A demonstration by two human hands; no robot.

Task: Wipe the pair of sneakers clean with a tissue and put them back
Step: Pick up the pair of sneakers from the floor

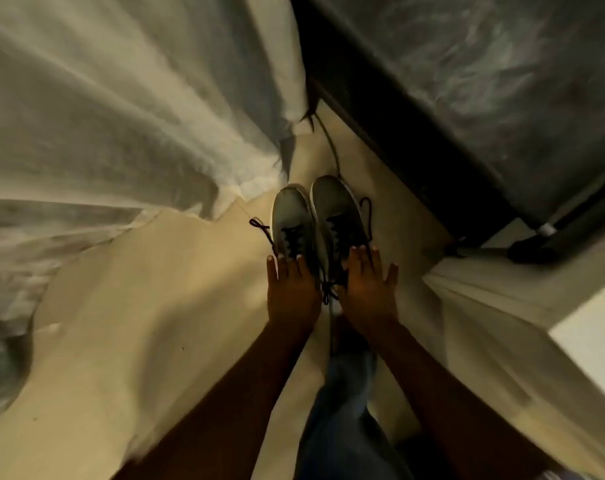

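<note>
Head-camera footage, blurred by motion and dimly lit, shows a pair of grey sneakers standing side by side on the pale floor (pixel 176 306), toes pointed to the far end of a narrow gap. At the left, a light draped cloth (pixel 103 116) is seen hanging down to the floor, its hem lying near the left sneaker (pixel 291 220). A loose dark lace (pixel 259 227) is trailed out to the left of that shoe, and it could be caught or dragged if the shoe is shifted carelessly. The left hand (pixel 291 289) is laid over the heel end of the left sneaker with fingers nearly straight and held together; whether anything is gripped cannot be told. The right sneaker (pixel 339 213) stands just beside its mate, touching it or nearly so, a little farther forward. The right hand (pixel 368 287) is spread flat over its near end, fingers straight and slightly fanned. No tissue is visible in either hand, so it is judged that either the wiping has not begun or the pair is being put back; which one cannot be settled. A thin dark cord (pixel 329 143) runs along the floor beyond the right toe and could be snagged if the shoes are pushed farther in. At the right, a dark piece of furniture (pixel 467 98) stands close, and knuckles could be knocked against it.
</note>
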